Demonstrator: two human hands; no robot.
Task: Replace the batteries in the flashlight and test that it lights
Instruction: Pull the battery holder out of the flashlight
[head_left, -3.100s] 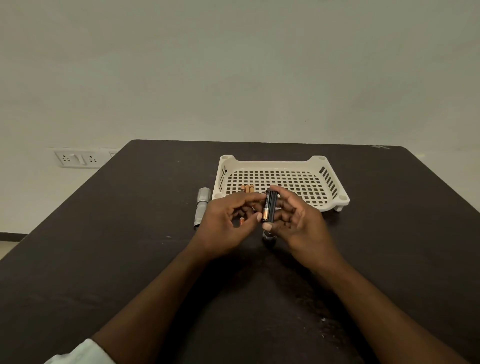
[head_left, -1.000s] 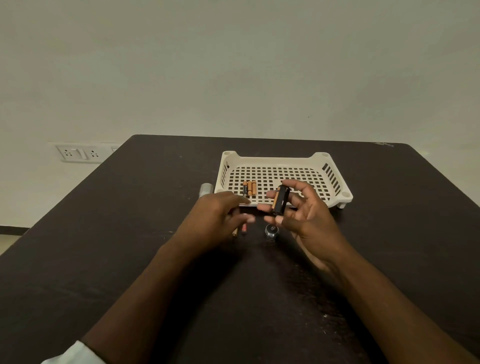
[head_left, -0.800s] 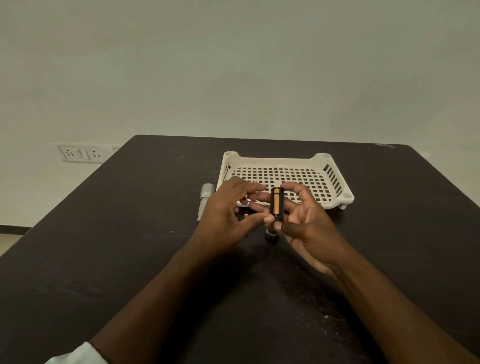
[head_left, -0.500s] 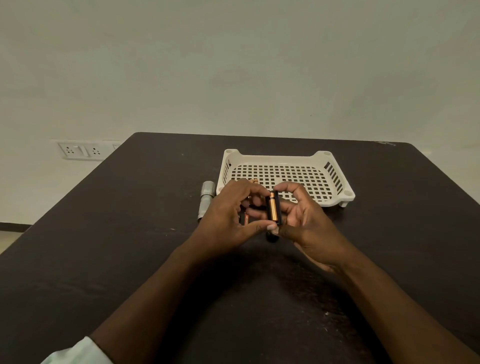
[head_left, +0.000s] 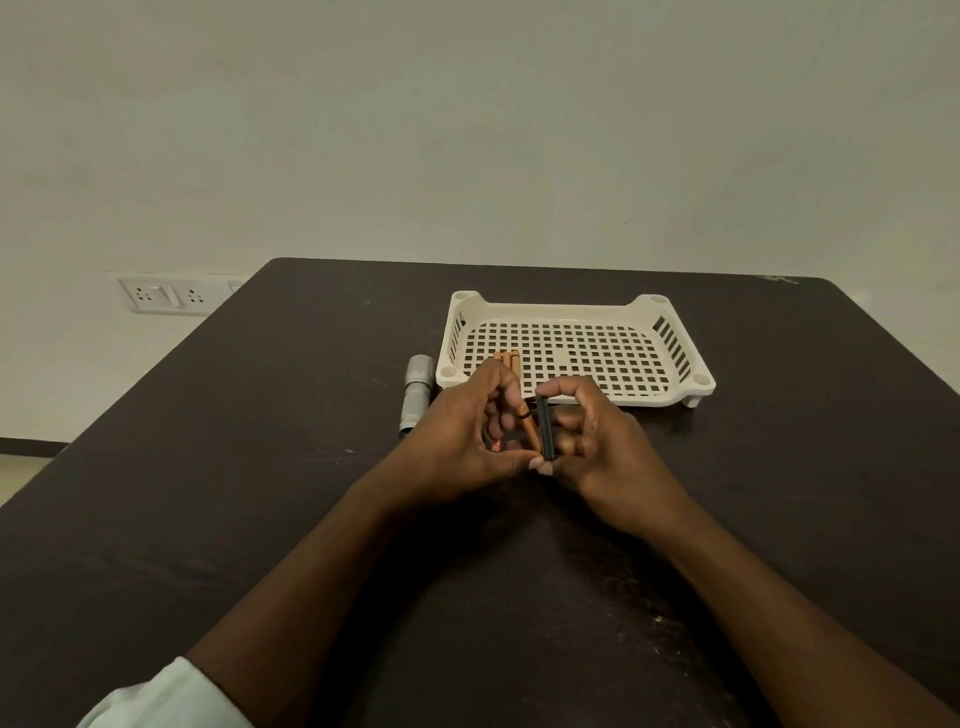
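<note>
The right hand (head_left: 602, 447) has its grip closed on the black holder (head_left: 545, 428), thumb at the lower end and fingers over the top, keeping it upright above the bench (head_left: 208, 493). The left hand (head_left: 457, 441) pinches a copper-coloured cell (head_left: 530, 428) against the holder's side, apparently seating it in a slot. To do this well, I'd say set the flat end against the spring first, then press the other end down until it sits flush, checking polarity against whatever marks the holder carries; the right hand should brace the holder so it does not twist.

More cells (head_left: 506, 359) lie in the white tray (head_left: 675, 400) at 12 o'clock from the hands, at its near left corner. A reddish cell (head_left: 496, 445) shows on the bench under the left fingers. The flashlight (head_left: 415, 395), a grey tube, lies on the bench at about 10 o'clock, just left of the tray.

No brand or writing on anything can be read; it's too small and dim.
</note>
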